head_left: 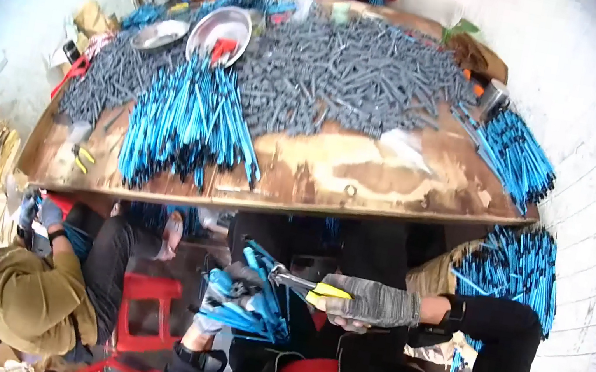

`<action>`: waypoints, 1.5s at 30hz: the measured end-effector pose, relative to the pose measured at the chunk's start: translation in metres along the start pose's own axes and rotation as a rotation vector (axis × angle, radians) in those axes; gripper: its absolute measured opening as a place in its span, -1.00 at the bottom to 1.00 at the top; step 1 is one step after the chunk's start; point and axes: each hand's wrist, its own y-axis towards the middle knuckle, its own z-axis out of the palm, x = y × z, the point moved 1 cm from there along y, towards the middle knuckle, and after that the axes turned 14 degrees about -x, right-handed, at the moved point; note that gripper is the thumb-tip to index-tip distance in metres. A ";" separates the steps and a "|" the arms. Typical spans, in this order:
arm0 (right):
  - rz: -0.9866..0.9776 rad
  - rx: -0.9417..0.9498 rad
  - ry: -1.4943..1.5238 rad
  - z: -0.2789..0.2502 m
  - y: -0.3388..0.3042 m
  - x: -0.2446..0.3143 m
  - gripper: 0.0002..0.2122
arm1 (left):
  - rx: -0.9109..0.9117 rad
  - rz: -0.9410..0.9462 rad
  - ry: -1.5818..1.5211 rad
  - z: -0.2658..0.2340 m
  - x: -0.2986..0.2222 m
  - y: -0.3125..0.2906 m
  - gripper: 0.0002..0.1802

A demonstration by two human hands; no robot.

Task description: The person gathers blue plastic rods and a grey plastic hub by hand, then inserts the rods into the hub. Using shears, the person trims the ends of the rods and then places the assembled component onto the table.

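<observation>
In a grey knit glove, my right hand (377, 303) is closed around pliers (330, 291) with yellow-and-black handles. Their metal jaws point left and meet the upper part of a bundle of thin blue tubes with black ends (256, 319). That bundle is gripped by my left hand (213, 304), also gloved, above my lap. The blue tubes cover part of its fingers. Whether the jaws are closed on a single tube is too small to tell.
A wooden table (296, 200) in front carries a heap of grey plastic pieces (349, 68), a blue tube pile (190, 121), metal bowls (221, 30) and yellow-handled pliers (83, 158). More blue tubes (511, 277) stand at right. A co-worker (43, 293) sits left, beside a red stool (147, 310).
</observation>
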 end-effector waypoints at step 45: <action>-0.730 -1.032 -1.083 -0.212 0.058 -0.101 -0.55 | 0.685 0.794 0.756 0.338 -0.260 0.193 -0.73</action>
